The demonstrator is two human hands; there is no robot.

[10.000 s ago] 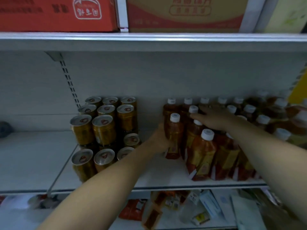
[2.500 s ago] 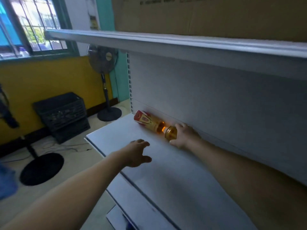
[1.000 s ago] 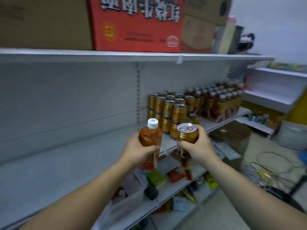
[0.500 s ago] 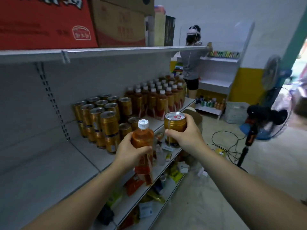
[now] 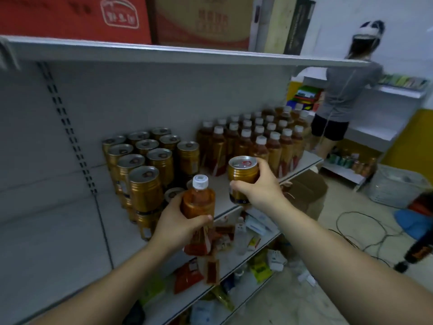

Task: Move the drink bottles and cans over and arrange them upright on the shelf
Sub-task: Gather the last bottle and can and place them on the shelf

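Observation:
My left hand (image 5: 178,227) grips an upright amber drink bottle (image 5: 199,202) with a white cap, held in front of the grey shelf (image 5: 58,231). My right hand (image 5: 261,187) grips a gold can (image 5: 242,174) upright, just right of the bottle. On the shelf behind them stand several gold cans (image 5: 143,165), stacked two high, and to their right several rows of capped amber bottles (image 5: 257,139).
Red and brown cartons (image 5: 112,17) sit on the shelf above. The lower shelf (image 5: 239,261) holds loose packets. A cardboard box (image 5: 307,193) stands on the floor, with cables beyond it. A person in a grey shirt (image 5: 346,95) stands at a white shelf on the right.
The view has swung right and closer to the stocked cans and bottles. Both hands still carry the bottle and the can, now nearer the shelf.

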